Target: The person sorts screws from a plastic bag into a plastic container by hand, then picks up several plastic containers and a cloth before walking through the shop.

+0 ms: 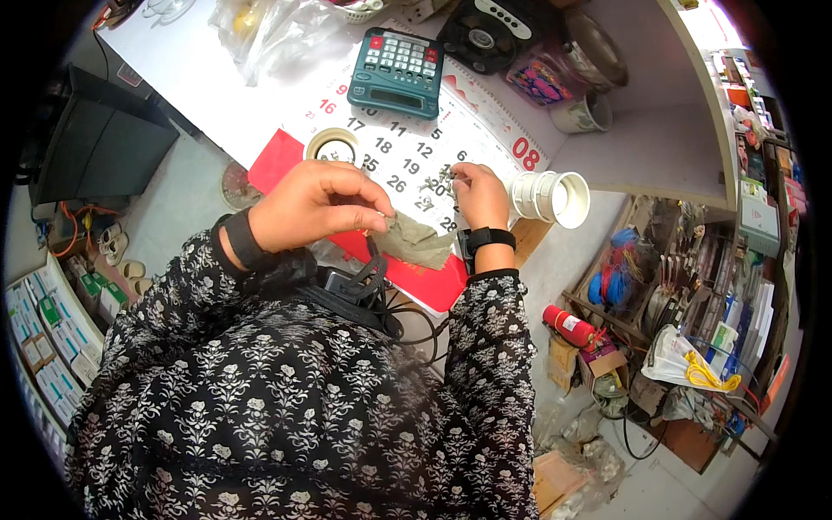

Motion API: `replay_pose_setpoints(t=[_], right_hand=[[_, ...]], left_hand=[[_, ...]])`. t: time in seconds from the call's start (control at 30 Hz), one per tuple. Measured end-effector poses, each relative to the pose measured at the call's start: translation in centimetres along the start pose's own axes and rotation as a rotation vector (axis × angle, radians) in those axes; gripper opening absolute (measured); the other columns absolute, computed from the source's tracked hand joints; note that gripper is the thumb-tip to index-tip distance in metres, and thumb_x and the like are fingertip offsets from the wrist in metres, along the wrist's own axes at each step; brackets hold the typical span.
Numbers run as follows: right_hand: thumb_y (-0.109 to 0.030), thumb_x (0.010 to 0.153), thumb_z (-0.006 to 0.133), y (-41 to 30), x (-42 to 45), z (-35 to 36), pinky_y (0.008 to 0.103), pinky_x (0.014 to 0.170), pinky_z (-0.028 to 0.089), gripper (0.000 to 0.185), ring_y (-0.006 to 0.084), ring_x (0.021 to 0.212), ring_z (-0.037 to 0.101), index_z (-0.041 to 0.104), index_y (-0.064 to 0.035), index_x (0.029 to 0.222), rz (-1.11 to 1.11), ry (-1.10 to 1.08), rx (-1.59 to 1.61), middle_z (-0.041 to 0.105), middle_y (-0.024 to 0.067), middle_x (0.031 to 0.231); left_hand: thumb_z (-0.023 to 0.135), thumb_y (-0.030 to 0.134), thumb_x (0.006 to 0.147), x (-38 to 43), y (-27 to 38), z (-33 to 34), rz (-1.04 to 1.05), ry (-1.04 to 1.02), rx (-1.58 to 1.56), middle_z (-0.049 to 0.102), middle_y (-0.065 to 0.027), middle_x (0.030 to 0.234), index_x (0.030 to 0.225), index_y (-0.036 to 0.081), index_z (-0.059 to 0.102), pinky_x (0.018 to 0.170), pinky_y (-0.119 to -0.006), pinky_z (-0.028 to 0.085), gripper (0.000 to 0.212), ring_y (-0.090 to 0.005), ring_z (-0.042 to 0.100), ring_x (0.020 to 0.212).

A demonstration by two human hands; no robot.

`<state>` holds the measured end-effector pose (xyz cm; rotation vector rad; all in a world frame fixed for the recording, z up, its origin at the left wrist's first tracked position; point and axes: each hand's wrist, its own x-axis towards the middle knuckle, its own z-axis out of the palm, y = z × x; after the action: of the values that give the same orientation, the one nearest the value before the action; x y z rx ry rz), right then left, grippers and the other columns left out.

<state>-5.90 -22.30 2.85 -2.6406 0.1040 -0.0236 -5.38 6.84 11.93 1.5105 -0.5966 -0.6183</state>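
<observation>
My left hand (325, 203) has thumb and forefinger pinched together at the upper corner of a crumpled grey-green sheet (419, 244), cloth or paper. The sheet lies over red paper (422, 286) and the lower edge of a printed calendar (390, 146). Curled close to the calendar, my right hand (481, 194) has its fingertips at a small scatter of grey-green bits (442, 179); whether it grips one is hidden. A beige ring, apparently a tape roll (335, 146), lies beyond my left hand. White ribbed plastic cylinders (549, 198) with an open round mouth stand right of my right hand.
A green calculator (395, 71) rests on the calendar, beside a clear plastic bag (273, 39). At the back are a black speaker (484, 39) and a patterned cup (582, 114). Black cables (416, 318) hang at the front edge. A red fire extinguisher (572, 325) is at right.
</observation>
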Motion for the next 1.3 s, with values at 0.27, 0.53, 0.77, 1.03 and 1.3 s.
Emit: replay_pose_setpoints(t=[0.27, 0.53, 0.77, 1.03, 1.3], right_hand=[[-0.006, 0.078, 0.065, 0.3, 1.2, 0.8, 0.0416, 0.075, 0.049, 0.012, 0.0324, 0.086, 0.062, 0.07, -0.0099, 0.087, -0.094, -0.054, -0.162, 0.064, 0.0123, 0.087], [-0.015, 0.079, 0.066, 0.1, 0.0, -1.5, 0.0388, 0.07, 0.052, 0.014, 0.0319, 0.078, 0.066, 0.07, -0.0076, 0.09, 0.068, 0.0, -0.001, 0.068, 0.0141, 0.083], [-0.009, 0.083, 0.07, -3.5, -6.9, -5.4, 0.0223, 0.068, 0.05, 0.019, 0.0064, 0.073, 0.061, 0.069, 0.0011, 0.098, 0.201, 0.033, 0.585, 0.07, 0.0027, 0.081], [0.001, 0.079, 0.073, -12.8, -13.0, -8.4, 0.0254, 0.074, 0.05, 0.016, 0.0128, 0.08, 0.064, 0.068, 0.0013, 0.094, -0.024, 0.079, 0.809, 0.07, 0.0067, 0.09], [0.0, 0.079, 0.073, -15.1, -15.1, -8.8, 0.0252, 0.071, 0.05, 0.016, 0.0134, 0.077, 0.063, 0.068, 0.0013, 0.094, -0.176, 0.192, 0.754, 0.069, 0.0078, 0.088]], left_hand=[[0.071, -0.002, 0.08, -0.2, -1.5, -1.0, 0.122, 0.099, 0.137, 0.067, -0.0086, 0.101, 0.106, 0.002, 0.07, 0.079, -0.027, 0.051, 0.027, -0.016, 0.063, 0.091], [0.065, -0.006, 0.084, -0.1, -1.8, -1.2, 0.083, 0.139, 0.104, 0.064, -0.0084, 0.106, 0.11, 0.0, 0.068, 0.083, -0.024, 0.051, 0.026, -0.0138, 0.063, 0.094], [0.069, 0.0, 0.086, -0.6, 0.6, -0.3, -0.113, 0.125, -0.285, 0.067, -0.0049, 0.097, 0.098, -0.002, 0.068, 0.076, -0.019, 0.051, 0.012, -0.009, 0.064, 0.088], [0.073, -0.003, 0.081, -2.0, 3.4, 1.6, 0.044, 0.003, -0.091, 0.071, -0.0083, 0.09, 0.093, -0.003, 0.069, 0.072, -0.023, 0.054, 0.013, -0.0127, 0.068, 0.081], [0.08, 0.006, 0.076, -3.2, 5.3, 2.7, 0.186, -0.067, 0.059, 0.071, -0.0073, 0.085, 0.088, 0.002, 0.073, 0.071, -0.025, 0.052, 0.015, -0.0138, 0.068, 0.081]])
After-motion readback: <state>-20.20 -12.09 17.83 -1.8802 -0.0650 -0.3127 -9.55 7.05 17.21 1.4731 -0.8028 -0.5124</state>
